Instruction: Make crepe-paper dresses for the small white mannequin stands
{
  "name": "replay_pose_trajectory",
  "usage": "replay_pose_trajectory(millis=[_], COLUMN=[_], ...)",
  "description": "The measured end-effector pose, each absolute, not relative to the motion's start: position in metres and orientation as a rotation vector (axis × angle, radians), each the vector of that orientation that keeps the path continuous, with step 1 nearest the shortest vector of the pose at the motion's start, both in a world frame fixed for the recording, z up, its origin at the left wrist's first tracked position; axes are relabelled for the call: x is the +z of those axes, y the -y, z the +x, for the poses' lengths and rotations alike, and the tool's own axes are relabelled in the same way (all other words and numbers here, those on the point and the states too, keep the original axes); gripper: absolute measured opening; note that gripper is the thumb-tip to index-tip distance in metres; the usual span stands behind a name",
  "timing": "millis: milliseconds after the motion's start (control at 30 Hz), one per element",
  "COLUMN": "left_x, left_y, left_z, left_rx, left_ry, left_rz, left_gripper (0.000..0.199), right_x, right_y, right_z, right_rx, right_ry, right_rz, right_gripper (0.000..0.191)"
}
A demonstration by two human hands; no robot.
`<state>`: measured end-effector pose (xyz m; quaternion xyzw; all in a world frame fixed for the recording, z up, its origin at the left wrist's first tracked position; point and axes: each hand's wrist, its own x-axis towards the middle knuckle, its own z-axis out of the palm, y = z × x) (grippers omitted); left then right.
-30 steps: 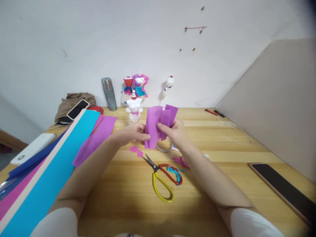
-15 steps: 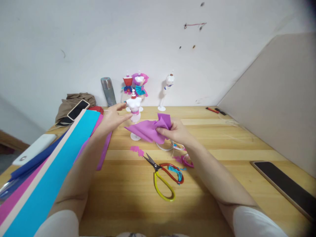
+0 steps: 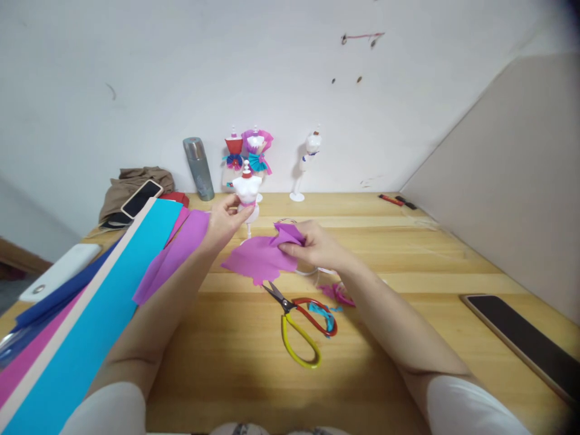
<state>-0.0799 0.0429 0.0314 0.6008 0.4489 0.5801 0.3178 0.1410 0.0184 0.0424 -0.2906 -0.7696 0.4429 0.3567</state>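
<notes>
My left hand (image 3: 229, 219) grips the waist of a small white dress form (image 3: 247, 188), which has a red neck band and a pink strip round its middle. Between thumb and fingers, my right hand (image 3: 312, 244) pinches a piece of purple crepe paper (image 3: 260, 260), its loose part spreading leftward in front of the form's stand. Below the paper lie scissors (image 3: 286, 307) with one red and one yellow handle, blades apart. A bit of blue paper (image 3: 324, 317) lies by the red handle, and pink scraps (image 3: 338, 293) lie near my right forearm.
Long strips of coloured paper (image 3: 113, 308) lie at the left. Several dressed forms (image 3: 234, 148), a bare-looking form (image 3: 312, 145) and a grey flask (image 3: 198, 169) stand by the wall. Phones lie left (image 3: 142, 199) and right (image 3: 521, 338); markers (image 3: 392, 200) lie far right.
My left hand has closed on the dress form's waist. My right hand has lowered the purple paper slightly, so it now hangs flatter and covers the pink scrap by the scissor tips.
</notes>
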Motion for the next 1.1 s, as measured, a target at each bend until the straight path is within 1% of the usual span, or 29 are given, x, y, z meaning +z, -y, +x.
replay_pose_trajectory(millis=[100, 200, 433, 533, 700, 733, 800, 833, 933, 1000, 1100], left_x=[0.032, 0.033, 0.032, 0.032, 0.033, 0.034, 0.037, 0.039, 0.046, 0.049, 0.053], left_y=[-0.043, -0.044, -0.050, -0.051, -0.051, -0.051, -0.049, -0.047, -0.040, -0.036, -0.033], left_z=[-0.078, -0.078, -0.083, -0.084, -0.086, -0.088, -0.091, -0.093, -0.096, -0.096, -0.093], left_rx=[1.523, 1.561, 1.563, 1.539, 1.536, 1.546, 1.558, 1.551, 1.490, 1.458, 1.507], left_ry=[-1.192, -1.213, -1.189, -1.154, -1.153, -1.164, -1.175, -1.176, -1.151, -1.102, -1.033], left_rz=[1.578, 1.578, 1.591, 1.583, 1.585, 1.579, 1.561, 1.556, 1.567, 1.573, 1.549], left_gripper=[0.047, 0.046, 0.042, 0.043, 0.043, 0.042, 0.041, 0.040, 0.040, 0.038, 0.037], right_x=[0.042, 0.042, 0.039, 0.036, 0.026, 0.023, 0.017, 0.014, 0.005, 0.002, 0.003], right_y=[-0.019, -0.019, -0.021, -0.017, 0.011, 0.017, 0.026, 0.028, 0.029, 0.026, 0.026], right_z=[0.141, 0.140, 0.137, 0.134, 0.113, 0.107, 0.097, 0.092, 0.086, 0.086, 0.090], right_rx=[1.047, 1.000, 1.008, 1.184, 1.677, 1.791, 1.971, 1.959, 1.819, 1.739, 1.675], right_ry=[2.167, 2.209, 2.238, 2.175, 1.939, 1.877, 1.929, 2.009, 2.191, 2.206, 2.256], right_rz=[-0.662, -0.658, -0.664, -0.664, -0.738, -0.720, -0.680, -0.663, -0.627, -0.651, -0.686], right_gripper=[0.018, 0.022, 0.022, 0.022, 0.016, 0.018, 0.017, 0.015, 0.019, 0.018, 0.018])
